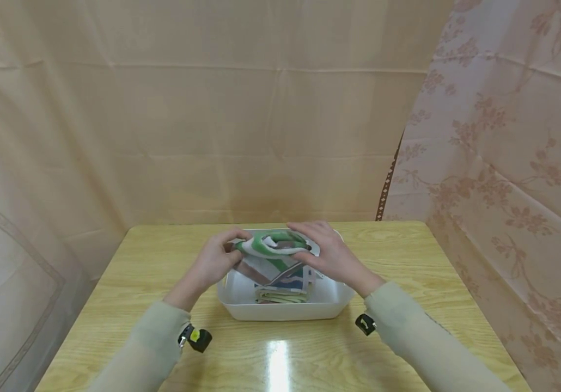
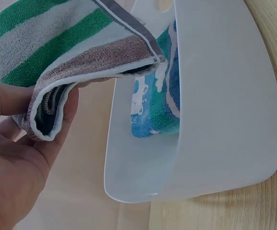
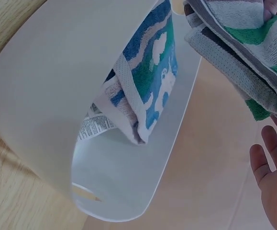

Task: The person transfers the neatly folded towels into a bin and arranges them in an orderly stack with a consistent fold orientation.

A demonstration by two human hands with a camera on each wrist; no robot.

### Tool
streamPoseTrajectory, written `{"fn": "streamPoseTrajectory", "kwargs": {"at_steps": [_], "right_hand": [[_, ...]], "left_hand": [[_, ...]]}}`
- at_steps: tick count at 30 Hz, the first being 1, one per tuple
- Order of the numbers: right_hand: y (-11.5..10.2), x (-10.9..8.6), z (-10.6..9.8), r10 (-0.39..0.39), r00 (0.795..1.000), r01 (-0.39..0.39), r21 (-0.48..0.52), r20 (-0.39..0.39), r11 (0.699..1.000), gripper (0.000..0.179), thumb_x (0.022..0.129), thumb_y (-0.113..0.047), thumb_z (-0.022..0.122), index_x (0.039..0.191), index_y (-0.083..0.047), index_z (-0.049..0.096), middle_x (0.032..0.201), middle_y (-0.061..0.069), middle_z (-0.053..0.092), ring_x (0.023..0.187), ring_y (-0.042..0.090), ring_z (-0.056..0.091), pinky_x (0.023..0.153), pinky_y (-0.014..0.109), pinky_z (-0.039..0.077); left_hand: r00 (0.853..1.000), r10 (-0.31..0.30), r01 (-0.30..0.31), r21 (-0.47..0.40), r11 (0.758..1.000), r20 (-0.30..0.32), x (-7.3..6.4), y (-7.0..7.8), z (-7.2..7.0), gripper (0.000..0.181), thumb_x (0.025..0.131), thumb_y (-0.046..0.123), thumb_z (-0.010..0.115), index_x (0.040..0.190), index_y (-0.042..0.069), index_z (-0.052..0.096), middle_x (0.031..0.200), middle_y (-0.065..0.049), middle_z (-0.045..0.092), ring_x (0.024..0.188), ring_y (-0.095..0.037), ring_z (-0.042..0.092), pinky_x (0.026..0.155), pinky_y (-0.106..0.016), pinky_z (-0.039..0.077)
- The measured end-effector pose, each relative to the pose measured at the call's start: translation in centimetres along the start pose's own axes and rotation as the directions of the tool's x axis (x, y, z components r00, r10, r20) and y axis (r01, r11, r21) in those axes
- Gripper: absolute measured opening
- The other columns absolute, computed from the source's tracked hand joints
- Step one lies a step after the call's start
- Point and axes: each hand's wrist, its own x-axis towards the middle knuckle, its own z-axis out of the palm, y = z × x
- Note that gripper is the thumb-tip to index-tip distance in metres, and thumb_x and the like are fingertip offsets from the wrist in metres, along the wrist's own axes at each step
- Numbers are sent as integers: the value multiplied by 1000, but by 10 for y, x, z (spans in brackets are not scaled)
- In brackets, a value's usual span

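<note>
Both hands hold a folded striped towel, green, white and brownish with a grey edge, above a white plastic basket. My left hand pinches the towel's left end between thumb and fingers. At the right end, my right hand grips it, fingers behind and thumb in front; its lower fingers stick out in the right wrist view. Inside the basket, a folded blue, green and white patterned towel stands against the wall. A folded pale green cloth lies near the basket's front side.
The basket stands on a light wooden table, close to its far edge. A beige curtain hangs behind, and a pink floral one hangs at the right. A printed label shows inside the basket.
</note>
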Motion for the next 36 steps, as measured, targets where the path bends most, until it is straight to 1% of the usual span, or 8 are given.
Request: {"fn": "streamPoseTrajectory", "kwargs": {"at_steps": [4,11,16,20,23,27,31,36], "right_hand": [[1,-1,0,18,1000,-18,4,18,1000,63,87,-18,82,144,-12,57,135,6,65,124,28,52,99,55,48],[0,0,1,23,1000,-22,-31,22,999,55,89,-16,81,140,-9,61,126,8,69,116,27,56,95,54,48],[-1,0,2,-8,1000,8,-56,8,998,42,91,-11,76,132,-6,66,116,7,71,104,23,57,84,42,51],[-2,0,2,49,999,-49,-33,6,998,37,94,-9,74,130,-7,67,115,6,70,104,22,58,81,38,52],[-2,0,2,113,994,-113,8,3,994,34,95,-10,73,128,-7,69,116,7,70,107,23,60,82,40,54],[-1,0,1,186,983,-186,63,0,981,31,95,-11,72,125,-5,69,118,11,69,103,24,62,81,38,56],[-1,0,0,263,965,-262,106,8,959,31,96,-14,71,125,-5,70,117,13,68,95,21,62,75,32,57],[-2,1,-1,351,936,-350,162,22,923,31,97,-19,71,126,-7,70,116,12,69,93,20,64,77,35,57]], "left_hand": [[1000,28,-29,27,999,10,-1,0,0,37,94,-10,57,115,17,70,119,-13,68,81,-23,61,63,-35,53],[998,61,-61,16,998,15,1,-2,-1,39,93,-12,53,114,16,70,129,-8,67,100,-29,64,73,-36,57],[997,79,-79,24,997,7,2,-5,1,38,93,-9,57,117,17,71,131,-8,67,110,-33,66,83,-43,60],[993,118,-118,23,993,12,1,-7,3,38,92,-7,62,121,16,69,129,-9,67,114,-34,66,91,-48,58],[989,141,-142,16,990,38,0,-7,6,40,92,-4,63,127,15,67,128,-9,66,113,-33,66,89,-47,59],[979,190,-191,7,981,77,-1,-6,9,42,96,4,66,136,14,59,131,-11,64,112,-30,65,88,-44,59],[962,262,-259,-40,965,82,-3,-6,11,48,96,5,68,139,15,50,134,-15,63,110,-31,67,90,-45,58],[922,382,-380,-51,924,67,-6,-4,13,46,97,2,66,136,15,45,126,-22,64,97,-30,71,77,-38,60]]}}
